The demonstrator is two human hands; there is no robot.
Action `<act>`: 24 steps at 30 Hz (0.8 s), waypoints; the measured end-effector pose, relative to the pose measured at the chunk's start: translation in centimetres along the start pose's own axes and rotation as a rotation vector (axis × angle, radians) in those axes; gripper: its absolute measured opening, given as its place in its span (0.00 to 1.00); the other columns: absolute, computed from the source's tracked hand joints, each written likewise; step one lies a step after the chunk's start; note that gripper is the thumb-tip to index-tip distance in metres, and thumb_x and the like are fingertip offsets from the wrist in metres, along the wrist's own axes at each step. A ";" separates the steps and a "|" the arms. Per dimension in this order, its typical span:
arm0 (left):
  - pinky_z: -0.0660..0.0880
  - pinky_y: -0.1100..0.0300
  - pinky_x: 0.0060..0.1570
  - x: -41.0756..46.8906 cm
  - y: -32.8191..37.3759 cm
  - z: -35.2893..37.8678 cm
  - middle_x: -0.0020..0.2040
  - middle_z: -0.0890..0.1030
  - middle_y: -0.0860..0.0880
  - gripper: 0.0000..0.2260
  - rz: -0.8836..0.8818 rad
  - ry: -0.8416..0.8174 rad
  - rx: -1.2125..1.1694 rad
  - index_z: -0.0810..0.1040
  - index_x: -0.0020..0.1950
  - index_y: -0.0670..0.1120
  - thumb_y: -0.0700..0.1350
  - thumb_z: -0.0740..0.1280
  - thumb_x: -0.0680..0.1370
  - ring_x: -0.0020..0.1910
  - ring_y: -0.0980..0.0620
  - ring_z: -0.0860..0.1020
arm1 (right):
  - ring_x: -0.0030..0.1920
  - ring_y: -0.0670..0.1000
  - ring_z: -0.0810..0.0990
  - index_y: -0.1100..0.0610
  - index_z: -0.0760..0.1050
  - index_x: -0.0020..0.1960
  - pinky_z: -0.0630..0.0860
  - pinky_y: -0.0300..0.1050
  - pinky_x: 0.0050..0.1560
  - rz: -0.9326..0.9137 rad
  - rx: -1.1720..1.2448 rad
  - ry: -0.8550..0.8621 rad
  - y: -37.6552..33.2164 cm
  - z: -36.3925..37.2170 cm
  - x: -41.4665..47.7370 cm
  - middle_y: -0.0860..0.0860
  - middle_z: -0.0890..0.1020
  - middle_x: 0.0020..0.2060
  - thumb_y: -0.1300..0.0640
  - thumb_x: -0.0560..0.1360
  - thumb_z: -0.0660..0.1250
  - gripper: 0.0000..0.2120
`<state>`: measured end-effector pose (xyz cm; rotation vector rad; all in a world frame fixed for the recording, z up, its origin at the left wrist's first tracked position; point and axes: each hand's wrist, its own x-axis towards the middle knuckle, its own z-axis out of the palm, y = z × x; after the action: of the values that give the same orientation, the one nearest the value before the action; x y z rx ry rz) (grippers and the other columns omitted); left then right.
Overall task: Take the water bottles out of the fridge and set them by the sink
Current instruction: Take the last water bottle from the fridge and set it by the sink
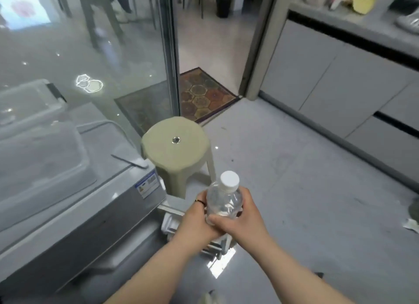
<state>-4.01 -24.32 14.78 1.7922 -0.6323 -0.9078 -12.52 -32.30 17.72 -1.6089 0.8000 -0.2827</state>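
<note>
A clear water bottle [223, 198] with a white cap is held upright in front of me, low in the middle of the view. My left hand [197, 217] wraps its left side and wears a dark ring. My right hand [243, 215] grips its right side, thumb across the front. Both hands cover the lower half of the bottle. The low grey fridge [95, 215] stands at the left, its top level with my hands. The open fridge door's white shelf [172, 217] shows just behind my left hand. No sink is in view.
A beige plastic stool [175, 142] stands just beyond the bottle. A clear lidded box [38, 149] rests on the fridge top. A glass partition [90, 54] and a patterned mat [204, 92] lie ahead. Grey cabinets [340, 81] and a cluttered counter [362, 15] run along the right.
</note>
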 end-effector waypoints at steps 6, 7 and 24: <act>0.72 0.75 0.39 1.0 9.6 5.0 0.40 0.78 0.63 0.21 0.194 -0.254 0.080 0.67 0.42 0.62 0.51 0.74 0.57 0.39 0.67 0.77 | 0.34 0.27 0.76 0.42 0.66 0.43 0.71 0.20 0.33 -0.092 0.060 0.310 -4.5 -8.3 -3.1 0.37 0.76 0.40 0.65 0.61 0.75 0.26; 0.73 0.73 0.41 1.0 10.6 6.2 0.40 0.78 0.62 0.21 0.213 -0.293 0.081 0.68 0.42 0.62 0.53 0.73 0.55 0.39 0.67 0.78 | 0.35 0.26 0.76 0.41 0.65 0.44 0.71 0.20 0.34 -0.102 0.060 0.360 -4.7 -9.5 -3.8 0.37 0.76 0.40 0.65 0.61 0.75 0.26; 0.74 0.66 0.50 -6.2 18.9 31.4 0.44 0.77 0.64 0.24 0.427 -0.830 0.131 0.66 0.45 0.66 0.50 0.72 0.55 0.48 0.58 0.79 | 0.42 0.35 0.73 0.41 0.64 0.44 0.73 0.29 0.40 -0.011 0.089 0.971 -0.5 -28.8 -20.2 0.36 0.73 0.40 0.63 0.61 0.75 0.26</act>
<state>-33.41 -43.57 26.95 1.2506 -1.5572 -1.3138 -44.30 -41.69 29.50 -1.3470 1.4712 -1.1378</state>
